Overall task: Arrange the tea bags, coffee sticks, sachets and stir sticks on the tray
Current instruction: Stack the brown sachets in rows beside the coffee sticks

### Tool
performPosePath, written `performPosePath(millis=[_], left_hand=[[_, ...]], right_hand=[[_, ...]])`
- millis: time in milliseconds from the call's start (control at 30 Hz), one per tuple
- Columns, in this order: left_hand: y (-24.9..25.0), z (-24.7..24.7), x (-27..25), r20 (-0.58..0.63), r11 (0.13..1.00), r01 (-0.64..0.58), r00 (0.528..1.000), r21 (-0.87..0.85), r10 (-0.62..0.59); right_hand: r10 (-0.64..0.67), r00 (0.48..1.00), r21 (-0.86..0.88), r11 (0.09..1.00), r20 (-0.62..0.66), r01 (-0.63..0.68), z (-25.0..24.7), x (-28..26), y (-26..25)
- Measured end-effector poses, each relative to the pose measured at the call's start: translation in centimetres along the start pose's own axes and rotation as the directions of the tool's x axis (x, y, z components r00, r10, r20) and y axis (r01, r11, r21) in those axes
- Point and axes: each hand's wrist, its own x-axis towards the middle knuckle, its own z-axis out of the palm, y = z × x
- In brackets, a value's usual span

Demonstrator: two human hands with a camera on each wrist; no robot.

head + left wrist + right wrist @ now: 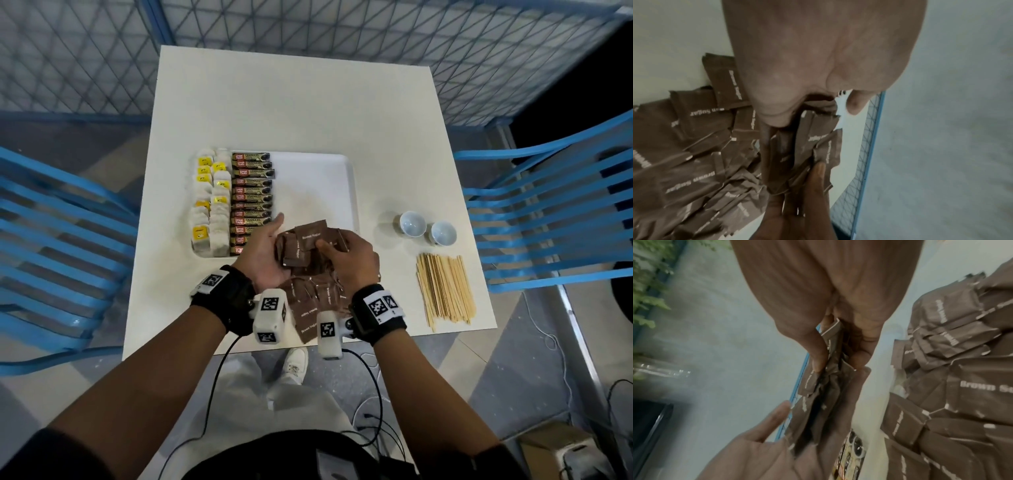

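Observation:
My left hand [263, 253] lies palm up over the near edge of the white tray [325, 185], fingers straight, with a bundle of brown sugar sachets [305, 240] resting on it. My right hand [346, 253] pinches that bundle from the right. In the right wrist view the thumb and fingers [818, 356] clamp the sachets [828, 394] against the left palm [760, 451]. More loose sachets [311, 308] lie on the table below my hands. Tea bags [210, 205] and coffee sticks [251, 202] fill the tray's left side in two columns. Wooden stir sticks [443, 291] lie in a heap at the right.
Two small white cups [412, 222] stand right of the tray. The tray's right half is bare. Blue slatted chairs [51, 240] flank the table on both sides. Cables hang from my wrist cameras past the table's front edge [239, 349].

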Motion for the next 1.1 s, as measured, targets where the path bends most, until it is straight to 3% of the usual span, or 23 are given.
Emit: performPosePath(millis=[67, 233, 400, 567, 733, 833, 967, 1100], left_hand=[[0.7, -0.3, -0.7, 0.047, 0.999, -0.003, 0.999, 0.048, 0.001], [2.5, -1.9, -1.4, -0.055, 0.981, -0.093, 0.993, 0.168, 0.104], [6.4, -3.9, -2.1, -0.054, 0.962, -0.127, 0.988, 0.242, 0.144], [10.2, -4.6, -3.1, -0.020, 0.969, -0.113, 0.993, 0.219, 0.120], [12.9, -5.5, -2.9, -0.106, 0.954, -0.160, 0.976, 0.255, 0.192], [13.8, -5.6, -2.4, -0.131, 0.912, -0.183, 0.960, 0.367, 0.246], [13.8, -4.8, -1.8, -0.061, 0.893, -0.153, 0.979, 0.423, 0.197], [13.3, -4.1, -0.5, -0.113, 0.848, -0.247, 0.935, 0.468, 0.335]], right_hand=[[-0.022, 1.000, 0.024, 0.999, -0.019, 0.023, 1.0, 0.3, -0.1], [-0.061, 0.997, -0.032, 0.998, 0.047, 0.063, 3.9, 0.7, -2.6], [-0.113, 0.991, -0.076, 0.990, 0.070, 0.118, 6.3, 1.6, -4.9], [-0.080, 0.996, 0.075, 0.994, 0.036, 0.078, 7.5, 2.6, -7.2], [-0.027, 0.998, 0.300, 0.953, -0.063, 0.045, 8.4, 3.4, -8.6], [0.022, 1.000, 0.428, 0.904, -0.022, -0.011, 8.9, 4.4, -9.3], [0.045, 0.998, 0.469, 0.881, 0.051, -0.064, 9.1, 5.5, -9.9], [0.055, 0.991, 0.407, 0.908, 0.119, -0.099, 8.7, 6.9, -9.9]])
